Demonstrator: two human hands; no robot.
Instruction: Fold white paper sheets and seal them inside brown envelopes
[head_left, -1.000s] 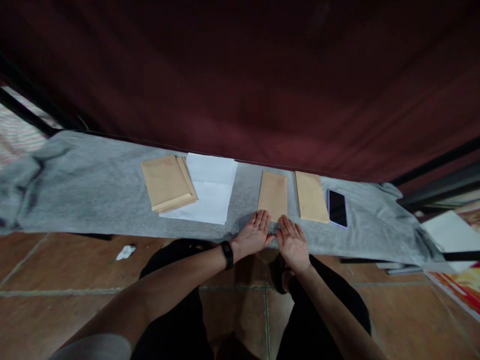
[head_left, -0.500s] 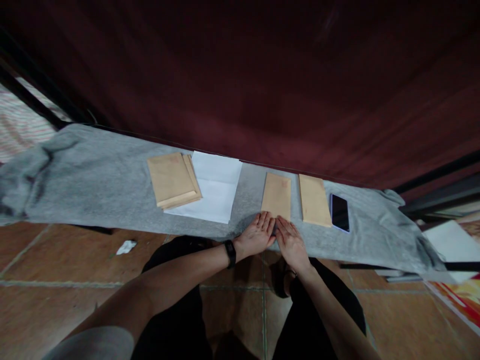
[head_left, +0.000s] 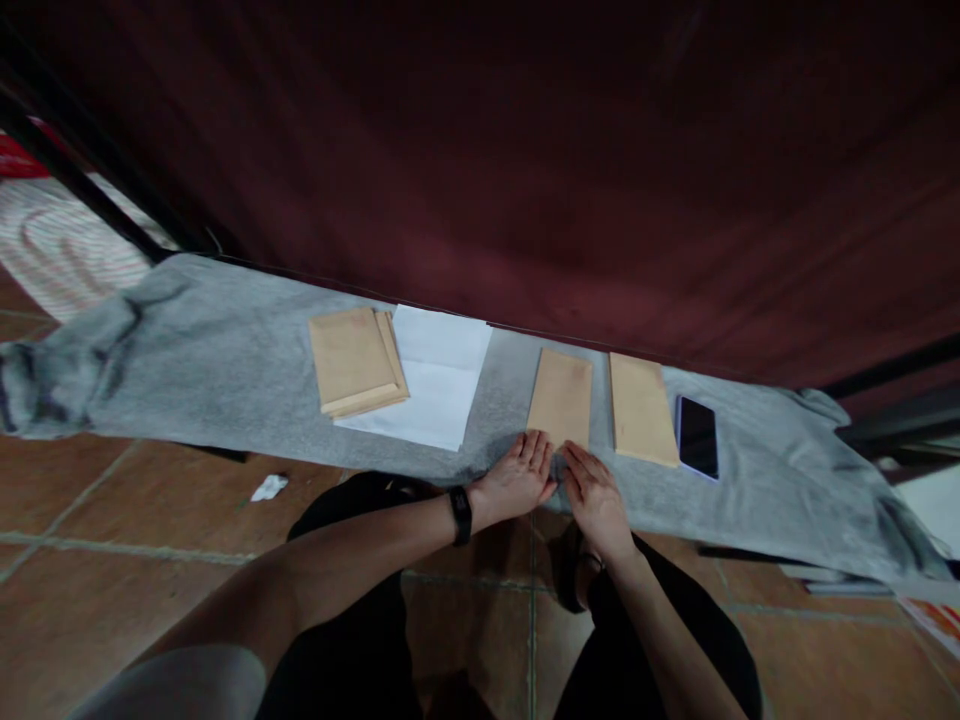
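A brown paper envelope (head_left: 562, 392) lies flat on the grey cloth in front of me. My left hand (head_left: 517, 475) rests across its near left corner, fingers stretched out and pressing flat, with a black band on the wrist. On the near right corner lies my right hand (head_left: 596, 492), its fingers extended and slightly bent over the paper. Both hands cover the envelope's near edge, so that part is hidden. Just to the right sits a second stack of brown envelopes (head_left: 643, 408).
White sheets with fold creases (head_left: 442, 385) lie left of my hands, partly under a pile of brown envelopes (head_left: 352, 360). A phone (head_left: 697, 438) lies at the right. The grey cloth (head_left: 225, 350) covers a narrow bench against a dark red curtain (head_left: 480, 180). A crumpled tissue (head_left: 269, 487) is on the tiled floor.
My right hand has shifted slightly right and away from the left hand, opening a small gap between them. The camera view has turned a little; the envelopes stay in place.
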